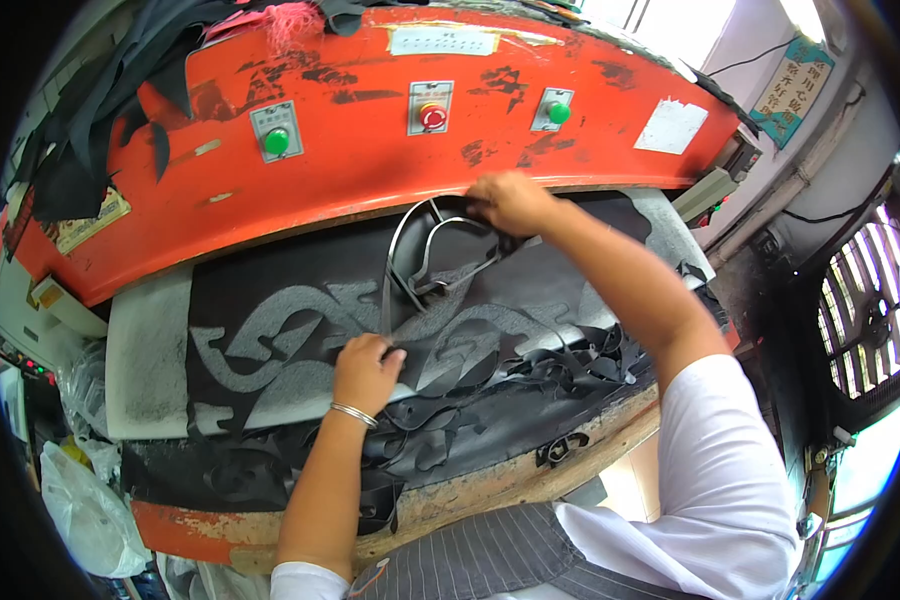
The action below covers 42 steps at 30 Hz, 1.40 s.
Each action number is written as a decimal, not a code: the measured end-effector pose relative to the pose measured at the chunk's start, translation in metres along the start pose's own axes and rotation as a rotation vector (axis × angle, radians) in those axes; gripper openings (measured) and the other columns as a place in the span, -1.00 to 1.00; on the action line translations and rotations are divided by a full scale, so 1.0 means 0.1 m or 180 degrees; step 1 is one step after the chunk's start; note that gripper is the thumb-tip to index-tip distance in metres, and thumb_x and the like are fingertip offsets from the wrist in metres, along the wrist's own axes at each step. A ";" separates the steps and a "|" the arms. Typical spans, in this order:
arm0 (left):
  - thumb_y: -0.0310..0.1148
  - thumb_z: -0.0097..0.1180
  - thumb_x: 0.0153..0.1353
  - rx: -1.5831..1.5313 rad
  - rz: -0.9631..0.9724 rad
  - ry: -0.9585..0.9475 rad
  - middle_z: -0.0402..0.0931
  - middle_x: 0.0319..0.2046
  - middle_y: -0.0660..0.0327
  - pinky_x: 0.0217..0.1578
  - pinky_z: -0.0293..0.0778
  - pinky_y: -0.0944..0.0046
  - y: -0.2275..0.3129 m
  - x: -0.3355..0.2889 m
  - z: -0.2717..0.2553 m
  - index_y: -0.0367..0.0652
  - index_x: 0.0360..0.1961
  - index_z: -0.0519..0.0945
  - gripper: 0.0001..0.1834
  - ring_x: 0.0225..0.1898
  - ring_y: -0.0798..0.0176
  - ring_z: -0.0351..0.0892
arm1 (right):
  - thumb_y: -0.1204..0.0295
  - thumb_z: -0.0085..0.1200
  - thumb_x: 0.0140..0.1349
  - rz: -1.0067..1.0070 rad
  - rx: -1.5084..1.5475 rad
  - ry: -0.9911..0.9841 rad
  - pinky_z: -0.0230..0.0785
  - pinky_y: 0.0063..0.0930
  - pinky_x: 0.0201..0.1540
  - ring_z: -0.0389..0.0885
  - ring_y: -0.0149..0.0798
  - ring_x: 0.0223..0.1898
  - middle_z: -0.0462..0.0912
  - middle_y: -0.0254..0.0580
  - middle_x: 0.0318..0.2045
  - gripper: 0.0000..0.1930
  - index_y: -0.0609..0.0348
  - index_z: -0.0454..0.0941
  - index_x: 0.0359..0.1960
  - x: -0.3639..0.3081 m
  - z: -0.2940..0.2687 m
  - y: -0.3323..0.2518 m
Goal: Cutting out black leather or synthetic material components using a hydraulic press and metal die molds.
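A steel cutting die (394,245), a curved open outline of thin metal band, stands tilted over the black sheet material (270,262) on the pale cutting board. My right hand (515,203) is closed around the die's far right part, close under the red machine beam. At the near left end of the same die, my left hand (363,372) is closed with thumb and fingers together; its fingertips are partly hidden. Curved cut-out gaps (290,310) in the sheet show the grey board beneath. Black offcut strips (560,368) lie tangled along the near side.
The red press beam (350,125) spans the far side, carrying green buttons (276,141) and a red knob (432,117). Black scraps (100,120) hang at its left. A worn wooden edge (500,490) borders the table near me. Plastic bags (90,515) hang at the left.
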<state>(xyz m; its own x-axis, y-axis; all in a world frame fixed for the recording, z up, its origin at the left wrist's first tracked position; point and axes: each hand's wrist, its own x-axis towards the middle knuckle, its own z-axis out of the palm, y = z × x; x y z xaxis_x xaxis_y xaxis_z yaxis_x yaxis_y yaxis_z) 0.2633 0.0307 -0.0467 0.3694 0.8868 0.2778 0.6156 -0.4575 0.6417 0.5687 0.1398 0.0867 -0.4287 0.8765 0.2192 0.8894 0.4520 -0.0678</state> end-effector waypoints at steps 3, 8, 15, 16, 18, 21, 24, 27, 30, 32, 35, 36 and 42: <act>-0.33 0.29 -0.01 -0.0100 -0.0053 0.0289 0.58 -0.31 0.10 -0.11 0.42 0.07 -0.13 0.23 0.03 -0.20 -0.12 0.62 -0.62 -0.18 -0.02 0.51 | 0.25 0.17 0.12 0.0723 0.0683 0.0111 0.45 -0.09 -0.06 0.60 0.13 -0.17 0.66 0.02 -0.29 -0.76 0.15 0.66 -0.29 -0.29 0.62 0.31; -0.33 0.33 -0.04 0.0113 -0.0262 0.0309 0.55 -0.38 0.14 -0.14 0.44 0.12 -0.26 0.51 0.04 -0.22 -0.23 0.66 -0.68 -0.20 0.05 0.50 | 0.24 0.15 0.14 0.1262 0.0831 -0.0154 0.45 -0.10 -0.06 0.61 0.12 -0.16 0.67 0.05 -0.31 -0.76 0.13 0.67 -0.29 -0.36 1.02 0.42; -0.37 0.38 -0.09 0.0052 -0.0562 0.0570 0.53 -0.39 0.12 -0.21 0.45 0.17 -0.34 0.70 0.19 -0.24 -0.22 0.68 -0.65 -0.30 0.08 0.53 | 0.15 0.18 0.14 0.1594 0.1662 -0.0031 0.44 -0.16 -0.02 0.62 0.08 -0.10 0.67 0.05 -0.21 -0.63 0.14 0.65 -0.14 -0.45 1.17 0.56; -0.37 0.38 -0.09 0.0062 -0.0561 0.0535 0.53 -0.39 0.12 -0.21 0.45 0.17 -0.34 0.73 0.19 -0.24 -0.22 0.68 -0.65 -0.30 0.08 0.53 | 0.15 0.18 0.14 0.1623 0.1684 -0.0036 0.44 -0.16 -0.02 0.62 0.08 -0.10 0.67 0.05 -0.21 -0.63 0.14 0.65 -0.14 -0.53 1.11 0.57; -0.37 0.38 -0.09 0.0197 -0.0421 0.0516 0.52 -0.39 0.12 -0.22 0.44 0.18 -0.39 0.76 0.14 -0.26 -0.21 0.67 -0.64 -0.30 0.08 0.53 | 0.10 0.26 0.08 0.1434 0.2548 0.0252 0.37 -0.23 0.13 0.54 0.05 0.07 0.60 0.05 0.01 -0.37 0.15 0.47 0.16 -0.73 1.07 0.59; -0.40 0.36 -0.07 0.0217 -0.0275 0.0539 0.54 -0.41 0.13 -0.27 0.44 0.23 -0.39 0.81 0.19 -0.29 -0.31 0.69 -0.73 -0.34 0.13 0.54 | 0.06 0.35 -0.04 0.0887 0.1665 -0.0318 -0.11 -0.16 0.43 0.36 0.03 0.27 0.34 0.04 0.28 -0.04 0.10 0.14 0.38 -1.17 0.99 0.66; -0.45 0.34 -0.06 0.0067 -0.0280 0.0531 0.55 -0.47 0.14 -0.34 0.43 0.28 -0.31 0.86 0.20 -0.31 -0.42 0.70 -0.84 -0.41 0.19 0.55 | 0.15 0.30 0.04 0.0777 0.1594 -0.0003 -0.17 -0.04 0.44 0.23 0.02 0.34 0.34 0.02 0.28 -0.19 0.07 0.24 0.34 -1.29 1.17 0.72; -0.48 0.36 -0.07 0.0027 -0.0373 0.0631 0.58 -0.47 0.14 -0.36 0.45 0.27 -0.26 0.88 0.19 -0.30 -0.46 0.69 -0.86 -0.42 0.18 0.57 | 0.14 0.24 0.11 0.0719 0.1412 0.0014 -0.16 -0.08 0.43 0.29 -0.07 0.31 0.33 0.06 0.28 -0.25 0.04 0.24 0.33 -1.24 1.15 0.74; -0.49 0.36 -0.08 0.0018 -0.0364 0.0622 0.58 -0.47 0.13 -0.35 0.45 0.27 -0.30 0.87 0.19 -0.31 -0.46 0.69 -0.86 -0.42 0.19 0.57 | 0.13 0.24 0.10 0.0697 0.1351 0.0087 -0.13 -0.08 0.42 0.29 -0.06 0.31 0.35 0.06 0.27 -0.24 0.06 0.25 0.33 -1.23 1.18 0.72; -0.50 0.36 -0.09 0.0017 -0.0374 0.0628 0.58 -0.47 0.13 -0.36 0.45 0.27 -0.30 0.88 0.21 -0.31 -0.45 0.69 -0.86 -0.42 0.19 0.57 | 0.14 0.25 0.09 0.0682 0.1357 0.0096 -0.13 -0.08 0.42 0.29 -0.05 0.31 0.35 0.07 0.26 -0.25 0.07 0.26 0.32 -1.23 1.18 0.73; -0.49 0.36 -0.08 -0.0021 -0.0376 0.0581 0.59 -0.47 0.13 -0.36 0.45 0.28 -0.31 0.87 0.22 -0.31 -0.45 0.69 -0.85 -0.42 0.18 0.58 | 0.21 0.28 0.05 0.0724 0.1425 0.0124 -0.14 -0.04 0.42 0.28 -0.06 0.32 0.38 0.07 0.24 -0.26 0.15 0.30 0.29 -1.24 1.20 0.71; -0.49 0.36 -0.08 -0.0028 -0.0397 0.0588 0.59 -0.47 0.13 -0.36 0.45 0.28 -0.31 0.87 0.23 -0.31 -0.45 0.69 -0.85 -0.42 0.18 0.58 | 0.21 0.28 0.05 0.0713 0.1425 0.0104 -0.14 -0.04 0.42 0.28 -0.06 0.32 0.38 0.07 0.24 -0.26 0.15 0.30 0.29 -1.25 1.20 0.71; -0.46 0.35 -0.07 -0.0030 -0.0419 0.0631 0.59 -0.47 0.16 -0.35 0.46 0.27 -0.28 0.81 0.19 -0.29 -0.45 0.69 -0.86 -0.42 0.18 0.58 | 0.19 0.26 0.08 0.0581 0.1444 0.0205 -0.12 -0.06 0.41 0.29 -0.04 0.31 0.40 0.09 0.23 -0.28 0.16 0.31 0.28 -1.29 1.17 0.67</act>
<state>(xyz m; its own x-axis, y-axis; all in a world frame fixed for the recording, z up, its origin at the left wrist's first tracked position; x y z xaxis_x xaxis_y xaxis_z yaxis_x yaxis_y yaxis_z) 0.2890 0.1136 -0.0554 0.1418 0.9348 0.3257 0.6425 -0.3372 0.6881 0.6648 0.0767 -0.0600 -0.2487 0.9426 0.2230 0.7843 0.3311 -0.5246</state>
